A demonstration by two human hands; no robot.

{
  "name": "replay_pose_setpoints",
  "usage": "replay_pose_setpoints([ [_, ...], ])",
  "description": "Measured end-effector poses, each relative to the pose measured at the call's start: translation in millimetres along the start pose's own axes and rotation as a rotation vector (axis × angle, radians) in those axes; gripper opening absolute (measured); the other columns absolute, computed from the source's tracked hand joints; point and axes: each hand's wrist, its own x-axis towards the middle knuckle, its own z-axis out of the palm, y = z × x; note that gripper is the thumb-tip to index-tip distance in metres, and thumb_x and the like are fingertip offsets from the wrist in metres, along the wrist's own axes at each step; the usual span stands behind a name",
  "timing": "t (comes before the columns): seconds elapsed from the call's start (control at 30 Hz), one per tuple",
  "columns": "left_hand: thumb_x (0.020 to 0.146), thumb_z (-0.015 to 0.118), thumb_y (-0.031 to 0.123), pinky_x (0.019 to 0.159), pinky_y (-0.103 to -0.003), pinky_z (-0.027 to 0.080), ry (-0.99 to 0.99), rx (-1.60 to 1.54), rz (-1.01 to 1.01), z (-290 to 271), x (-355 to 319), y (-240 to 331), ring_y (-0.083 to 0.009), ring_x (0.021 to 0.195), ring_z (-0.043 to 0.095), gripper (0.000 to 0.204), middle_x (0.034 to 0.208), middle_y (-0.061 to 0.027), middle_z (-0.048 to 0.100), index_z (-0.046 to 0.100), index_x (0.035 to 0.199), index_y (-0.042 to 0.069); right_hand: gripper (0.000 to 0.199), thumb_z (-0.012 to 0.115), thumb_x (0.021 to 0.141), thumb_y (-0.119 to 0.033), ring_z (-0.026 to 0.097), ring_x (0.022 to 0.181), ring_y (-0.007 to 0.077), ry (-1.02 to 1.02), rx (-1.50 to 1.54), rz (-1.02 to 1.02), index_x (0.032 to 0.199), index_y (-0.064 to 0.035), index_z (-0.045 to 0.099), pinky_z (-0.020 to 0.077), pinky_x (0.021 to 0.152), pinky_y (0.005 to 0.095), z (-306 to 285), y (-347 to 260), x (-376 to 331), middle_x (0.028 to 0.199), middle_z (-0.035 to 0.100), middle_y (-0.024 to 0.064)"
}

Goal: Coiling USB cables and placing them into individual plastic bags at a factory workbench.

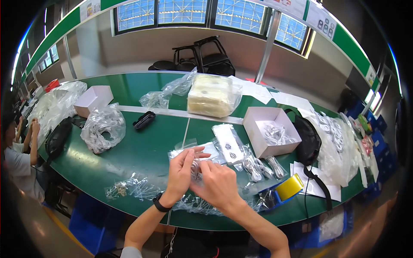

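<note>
Over the near middle of the green table, my left hand and my right hand meet around a coiled pale cable. Clear plastic shows around the coil, and my fingers partly cover it. Both hands are closed on it, the left with some fingers stretched out past it. Just beyond lie flat clear bags and a stack of white printed cards. Several bagged cables rest to the right of my hands. Thin clear strips with small metal pieces lie scattered along the near edge.
An open white box holds more cables. A blue dispenser with yellow tape stands near my right forearm. A wrapped yellowish stack sits at the back. A bagged roll and black case lie left. Another person works far left.
</note>
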Motion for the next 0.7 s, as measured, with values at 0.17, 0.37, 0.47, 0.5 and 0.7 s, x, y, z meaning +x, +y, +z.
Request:
replay_pose_setpoints([
  [0.17, 0.108, 0.042, 0.024, 0.074, -0.024, 0.054, -0.112, 0.114, -0.07, -11, 0, -5, -0.014, 0.088, 0.068, 0.037, 0.101, -0.0133, 0.073, 0.061, 0.12, -0.006, 0.023, 0.077, 0.075, -0.016, 0.064, 0.072, 0.0262, 0.039, 0.254, 0.157, 0.086, -0.0053, 0.059, 0.0516, 0.066, 0.0352, -23, 7, 9, 0.081, 0.063, 0.0075],
  [0.37, 0.108, 0.042, 0.02, 0.083, -0.026, 0.053, -0.315, 0.116, -0.152, -4, -9, -6, -0.0126, 0.093, 0.067, 0.034, 0.107, -0.0112, 0.071, 0.062, 0.116, -0.006, 0.014, 0.075, 0.077, -0.007, 0.061, 0.095, 0.0317, 0.095, 0.335, -0.07, 0.088, -0.004, 0.066, 0.0494, 0.078, 0.0392, -23, 26, 21, 0.099, 0.062, 0.0122],
  [0.47, 0.103, 0.054, 0.014, 0.085, -0.026, 0.054, -0.259, 0.054, -0.162, 1, -9, -7, -0.0116, 0.096, 0.066, 0.025, 0.107, -0.01, 0.07, 0.064, 0.114, -0.005, 0.01, 0.074, 0.077, -0.003, 0.062, 0.093, 0.0313, 0.119, 0.371, 0.005, 0.084, -0.0038, 0.066, 0.0494, 0.08, 0.0399, -26, 34, 20, 0.098, 0.063, 0.0117],
  [0.5, 0.103, 0.054, 0.014, 0.085, -0.026, 0.054, -0.26, 0.053, -0.162, 2, -8, -7, -0.0116, 0.096, 0.066, 0.025, 0.107, -0.01, 0.07, 0.064, 0.114, -0.005, 0.01, 0.073, 0.079, -0.002, 0.062, 0.093, 0.0316, 0.124, 0.407, 0.055, 0.085, -0.0018, 0.065, 0.0496, 0.08, 0.039, -26, 36, 18, 0.098, 0.063, 0.012],
  [0.7, 0.098, 0.061, 0.006, 0.084, -0.028, 0.056, -0.032, 0.125, -0.025, 4, -8, -4, -0.0158, 0.094, 0.07, 0.018, 0.101, -0.0129, 0.072, 0.066, 0.107, -0.008, 0.012, 0.073, 0.079, -0.006, 0.061, 0.093, 0.0333, 0.068, 0.504, 0.165, 0.086, -0.0025, 0.064, 0.0486, 0.079, 0.0414, -24, 46, 14, 0.099, 0.062, 0.0115],
])
